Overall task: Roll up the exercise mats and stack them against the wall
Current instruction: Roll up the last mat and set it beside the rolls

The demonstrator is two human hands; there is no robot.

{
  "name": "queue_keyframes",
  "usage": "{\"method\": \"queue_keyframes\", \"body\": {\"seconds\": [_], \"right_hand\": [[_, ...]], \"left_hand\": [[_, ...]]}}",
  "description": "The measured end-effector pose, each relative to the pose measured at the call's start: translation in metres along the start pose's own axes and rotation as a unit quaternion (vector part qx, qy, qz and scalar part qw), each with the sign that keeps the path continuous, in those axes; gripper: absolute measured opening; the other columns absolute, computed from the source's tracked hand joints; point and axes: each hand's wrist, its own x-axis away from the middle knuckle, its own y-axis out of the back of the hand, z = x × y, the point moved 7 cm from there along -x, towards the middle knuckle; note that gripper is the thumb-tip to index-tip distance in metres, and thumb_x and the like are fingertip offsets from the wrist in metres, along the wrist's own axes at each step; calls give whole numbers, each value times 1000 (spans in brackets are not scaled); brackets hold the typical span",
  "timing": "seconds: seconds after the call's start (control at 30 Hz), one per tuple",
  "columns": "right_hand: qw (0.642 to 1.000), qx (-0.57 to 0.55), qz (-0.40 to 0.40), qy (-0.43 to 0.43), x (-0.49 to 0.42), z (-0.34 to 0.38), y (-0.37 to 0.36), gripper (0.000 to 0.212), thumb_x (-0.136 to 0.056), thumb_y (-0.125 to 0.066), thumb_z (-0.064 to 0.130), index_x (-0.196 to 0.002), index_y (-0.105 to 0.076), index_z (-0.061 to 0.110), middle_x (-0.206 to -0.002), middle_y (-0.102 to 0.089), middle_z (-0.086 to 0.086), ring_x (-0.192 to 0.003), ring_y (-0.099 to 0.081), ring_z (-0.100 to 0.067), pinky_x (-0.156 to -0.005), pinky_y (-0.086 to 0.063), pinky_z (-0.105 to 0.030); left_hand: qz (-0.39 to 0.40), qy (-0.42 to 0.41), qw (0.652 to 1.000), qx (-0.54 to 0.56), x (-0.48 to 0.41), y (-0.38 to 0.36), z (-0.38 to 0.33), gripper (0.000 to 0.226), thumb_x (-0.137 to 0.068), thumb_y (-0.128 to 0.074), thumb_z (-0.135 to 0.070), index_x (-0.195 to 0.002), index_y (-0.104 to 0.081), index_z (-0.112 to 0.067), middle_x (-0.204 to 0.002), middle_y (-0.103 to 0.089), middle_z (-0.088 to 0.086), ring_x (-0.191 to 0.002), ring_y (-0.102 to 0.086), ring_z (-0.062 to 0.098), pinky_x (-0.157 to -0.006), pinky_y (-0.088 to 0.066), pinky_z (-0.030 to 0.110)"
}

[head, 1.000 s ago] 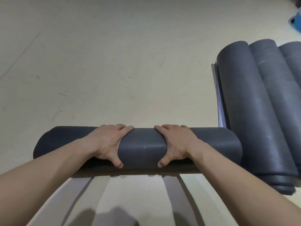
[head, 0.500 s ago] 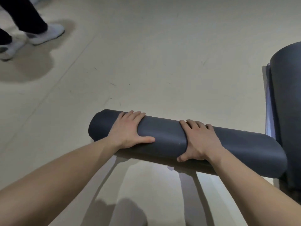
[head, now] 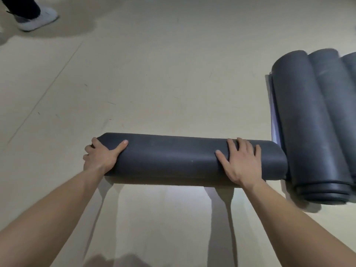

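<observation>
Both hands have slid apart on the rolled mat [head: 173, 158]: the left hand [head: 100, 157] curls round its left end, the right hand [head: 240, 164] presses flat, fingers spread. It lies left-right on the floor [head: 173, 74], right end just beside the pile of mats [head: 312, 122].

Surroundings: beige floor, one bystander's foot.
The beige floor [head: 173, 64] is smooth and matt. A straight seam line [head: 48, 87] runs from 11 o'clock down toward 8 o'clock, and small dark scuff marks [head: 111, 102] lie scattered near centre. At 10 o'clock, in the corner, a white shoe [head: 37, 19] stands flat under a dark trouser leg [head: 21, 5] cut off by the edge. Its soft shadow [head: 63, 29] spreads toward 3 o'clock.
</observation>
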Motion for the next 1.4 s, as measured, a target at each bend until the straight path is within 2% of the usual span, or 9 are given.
{"method": "queue_keyframes", "body": {"seconds": [0.13, 0.23, 0.33, 0.63, 0.83, 0.97, 1.1, 1.23, 1.4], "right_hand": [[979, -45, 9, -199, 15, -70, 0, 92, -89, -18, 87, -156, -27, 24, -164, -25, -18, -152, -19, -44, -120, -15, -65], [937, -173, 1, -305, 26, -91, -2, 104, -84, -41, 87, -159, -17, 19, -161, -25, -22, -145, -30, -48, -114, -32, -62], [905, -237, -22, -352, 28, -93, -2, 111, -81, -60, 79, -158, -19, 11, -156, -35, -24, -139, -39, -47, -110, -41, -59], [884, -268, -47, -380, 26, -83, -4, 113, -80, -61, 81, -159, -20, 11, -155, -37, -23, -137, -43, -47, -111, -40, -57], [912, -225, -46, -339, 24, -86, -20, 108, -82, -48, 86, -161, -14, 21, -156, -32, -24, -138, -38, -51, -112, -34, -62], [966, -91, -69, -232, 19, -56, -10, 69, -101, -27, 68, -159, -28, 32, -168, -14, -20, -150, -16, -54, -119, -13, -72], [999, -6, 48, 18, 2, 21, -13, 112, -75, -23, 97, -165, -10, 30, -173, -6, -8, -157, 0, -44, -121, 0, -67], [985, 65, 91, 130, -15, 49, -19, 143, -54, -57, 100, -163, 0, 27, -171, -9, -8, -156, -6, -42, -121, -7, -69], [983, 60, 74, 155, -47, 47, -8, 132, -48, -59, 98, -155, -23, 30, -155, -39, -2, -141, -38, -34, -116, -26, -61]], "left_hand": [[-13, 10, 1000, -2, 6, 3, 1, 126, -73, -58, -90, -161, -15, -10, -158, -31, 24, -140, -35, 51, -110, -37, 61], [-18, 18, 1000, 4, 13, 6, 3, 128, -74, -62, -88, -161, -13, -9, -159, -31, 24, -141, -35, 51, -112, -36, 61], [-23, 25, 999, 28, 15, 7, 5, 128, -74, -67, -84, -161, -15, -5, -159, -32, 25, -141, -37, 51, -114, -35, 58], [-41, 45, 994, 90, 19, 13, 3, 110, -75, -71, -77, -147, -41, 0, -147, -52, 22, -130, -53, 47, -107, -45, 54], [-44, 14, 996, 76, 19, 4, 6, 115, -76, -73, -76, -154, -29, -3, -155, -41, 19, -134, -49, 46, -108, -44, 56], [-19, 14, 999, 41, 7, 1, 5, 117, -80, -66, -79, -156, -23, -1, -158, -35, 21, -136, -46, 47, -108, -42, 57], [-2, 37, 999, 8, 3, -1, -6, 116, -82, -63, -78, -158, -20, -2, -159, -32, 22, -141, -38, 47, -111, -37, 59], [-101, -230, 951, -179, 12, 0, -63, 67, -102, -45, -57, -159, -33, -24, -163, -37, 15, -147, -36, 38, -118, -26, 60], [84, -380, 869, -304, 44, -67, -136, 84, -93, -13, -84, -160, -29, -36, -165, -37, -3, -150, -34, 27, -122, -22, 53]]}}
